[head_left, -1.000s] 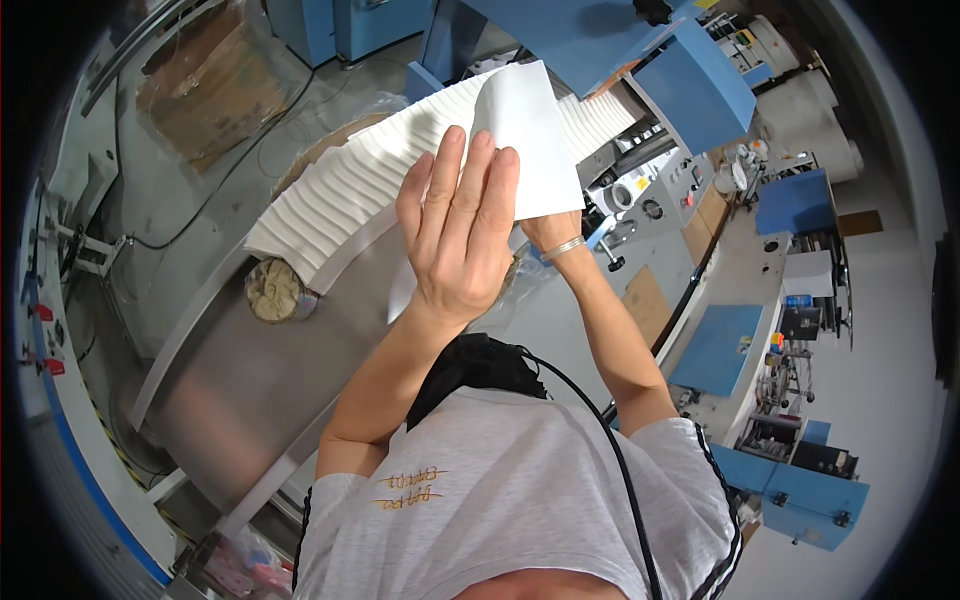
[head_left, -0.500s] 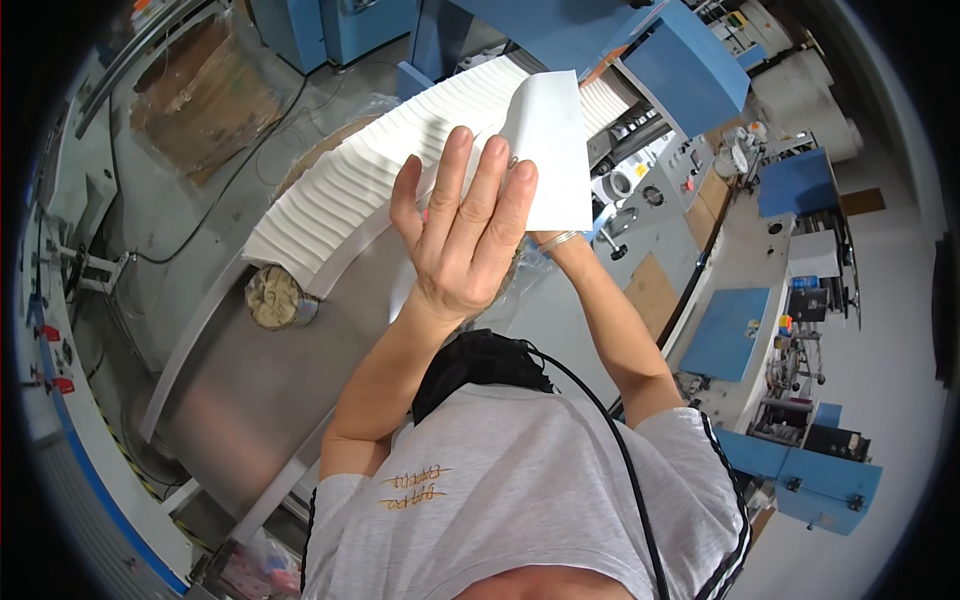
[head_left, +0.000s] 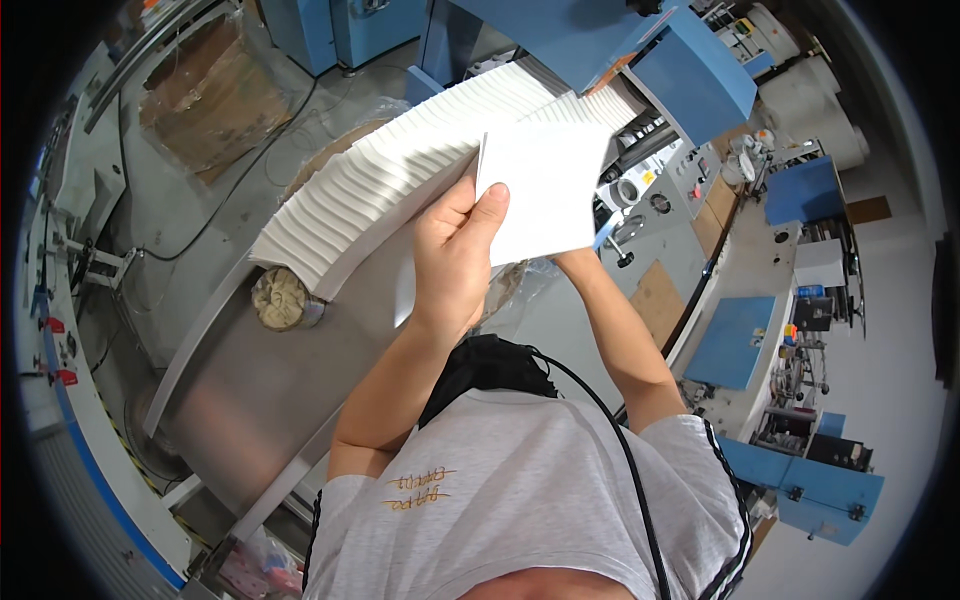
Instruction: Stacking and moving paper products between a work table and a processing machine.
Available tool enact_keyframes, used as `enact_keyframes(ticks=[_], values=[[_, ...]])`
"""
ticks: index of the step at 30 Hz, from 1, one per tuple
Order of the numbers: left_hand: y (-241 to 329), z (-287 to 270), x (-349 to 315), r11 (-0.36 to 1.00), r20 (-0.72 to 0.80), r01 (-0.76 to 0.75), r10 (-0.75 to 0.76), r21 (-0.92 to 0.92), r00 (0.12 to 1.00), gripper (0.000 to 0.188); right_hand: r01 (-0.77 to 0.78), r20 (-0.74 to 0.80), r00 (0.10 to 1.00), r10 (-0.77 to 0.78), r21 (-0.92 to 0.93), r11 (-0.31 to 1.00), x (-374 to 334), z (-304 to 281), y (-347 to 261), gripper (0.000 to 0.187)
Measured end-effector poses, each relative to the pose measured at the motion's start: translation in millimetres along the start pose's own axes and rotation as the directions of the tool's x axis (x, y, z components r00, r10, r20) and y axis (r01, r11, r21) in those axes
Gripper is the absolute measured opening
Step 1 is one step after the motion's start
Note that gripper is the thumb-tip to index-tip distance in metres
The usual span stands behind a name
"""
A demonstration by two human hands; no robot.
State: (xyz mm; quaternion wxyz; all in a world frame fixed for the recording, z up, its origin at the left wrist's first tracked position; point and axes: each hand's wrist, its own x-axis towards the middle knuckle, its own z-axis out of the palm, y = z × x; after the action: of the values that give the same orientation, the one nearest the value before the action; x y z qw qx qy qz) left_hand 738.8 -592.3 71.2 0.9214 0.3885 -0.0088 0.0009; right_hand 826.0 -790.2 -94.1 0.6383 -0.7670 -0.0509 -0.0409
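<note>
A blue machine (head_left: 530, 40) stands beyond a metal counter (head_left: 250, 385) carrying a long row of white sheets (head_left: 375, 160). The left hand (head_left: 450, 245), spread flat a moment ago, now pinches the white paper (head_left: 545, 190) before that row — apparently steadying its left edge. The right hand is mostly hidden behind — its grip I cannot tell.

Your held paper (head_left: 545, 190) was plain white; the paper row (head_left: 365, 170) was white, ribbed with grey shadow. Your shirt (head_left: 540, 480) was mottled light grey with orange lettering (head_left: 422, 496); the machine hood (head_left: 697, 75) was blue.
</note>
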Motion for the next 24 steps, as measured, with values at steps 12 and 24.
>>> enact_keyframes(ticks=[12, 24], values=[[9.6, -0.5, -1.9, 0.914, 0.142, 0.295, -0.265, -0.277, 0.954, 0.025, 0.206, 0.006, 0.977, -0.212, -0.251, 0.946, -5.3, -6.6, -18.5, 0.04], [11.2, 0.8, 0.3, 0.834, 0.192, 0.389, -0.34, -0.391, 0.921, 0.026, 0.372, 0.052, 0.916, -0.397, -0.48, 0.794, -7.2, -5.7, -33.5, 0.04]])
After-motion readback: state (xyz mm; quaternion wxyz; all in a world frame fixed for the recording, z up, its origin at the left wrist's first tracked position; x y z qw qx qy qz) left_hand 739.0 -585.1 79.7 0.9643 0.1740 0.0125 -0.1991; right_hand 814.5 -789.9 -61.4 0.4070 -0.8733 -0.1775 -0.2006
